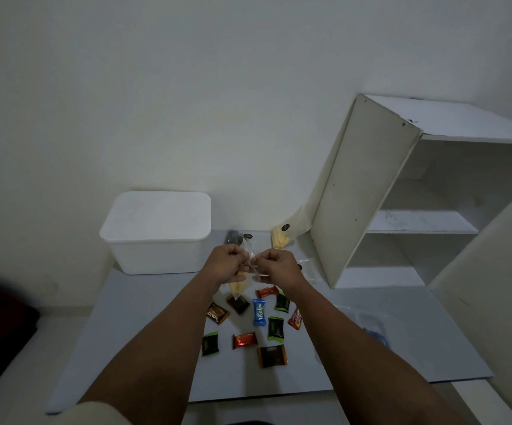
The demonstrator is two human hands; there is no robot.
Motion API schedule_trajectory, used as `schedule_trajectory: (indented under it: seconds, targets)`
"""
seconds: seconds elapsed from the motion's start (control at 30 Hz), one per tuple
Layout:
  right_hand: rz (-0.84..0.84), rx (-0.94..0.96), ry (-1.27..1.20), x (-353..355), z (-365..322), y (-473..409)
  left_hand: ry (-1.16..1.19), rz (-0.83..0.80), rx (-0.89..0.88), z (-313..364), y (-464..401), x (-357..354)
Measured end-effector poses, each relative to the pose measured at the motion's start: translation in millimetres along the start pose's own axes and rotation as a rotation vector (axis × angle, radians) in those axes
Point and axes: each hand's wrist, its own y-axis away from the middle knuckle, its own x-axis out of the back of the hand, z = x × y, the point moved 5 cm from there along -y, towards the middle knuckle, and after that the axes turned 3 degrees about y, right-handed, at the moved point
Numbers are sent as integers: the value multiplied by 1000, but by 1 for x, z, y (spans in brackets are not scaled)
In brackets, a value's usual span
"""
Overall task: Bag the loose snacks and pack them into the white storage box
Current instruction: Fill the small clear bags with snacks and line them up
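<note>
Dim room, plain white wall [187,87] behind a pale grey desk [144,348]. Far left, a dark red shape [0,317], blurred past telling. On the desk's left rear, against the wall, white storage box [156,234], lid on. Just right of it, at the back edge, a clear bag of dark snacks [233,238]. Centre, raised above the desk: left hand [224,262] and right hand [276,267], both with fingers curled, pinching between them the top of a clear plastic bag [239,282] with yellow snacks in its lower end. Below the hands, loose wrapped snacks scattered on the desk: a brown one [217,313], a green-edged one [210,344], a red one [245,340], a blue one [259,312], a dark brown one [271,356], others around them, all apart from the box. Behind the right hand, a second bag of yellow snacks [279,239] leaning at the wall. Right of that, a white open shelf unit [417,222] standing tilted on the desk, shelves bare of goods. Near the desk's right side, clear and bluish plastic [371,329], indistinct.
</note>
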Motion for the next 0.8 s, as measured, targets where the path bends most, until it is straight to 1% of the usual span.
schedule_trajectory:
  seconds: [0.17, 0.27, 0.43, 0.5, 0.67, 0.8]
  targets:
    - [9, 44, -56, -6, -13, 0, 23, 46, -38, 12, 1, 4]
    - [7, 40, -89, -7, -17, 1, 9, 26, -55, 18, 0, 6]
    - [-31, -76, -128, -7, -25, 2, -55, 8, -105, 24, -1, 11]
    - [-48, -88, -102, -7, -27, -1, -33, 6, -95, 22, -2, 13]
    - [-32, -82, -3, -9, -25, -3, -36, 26, -43, 11, -2, 17]
    - [-3, -104, -66, -7, -19, -2, -29, 32, -60, 9, -1, 12]
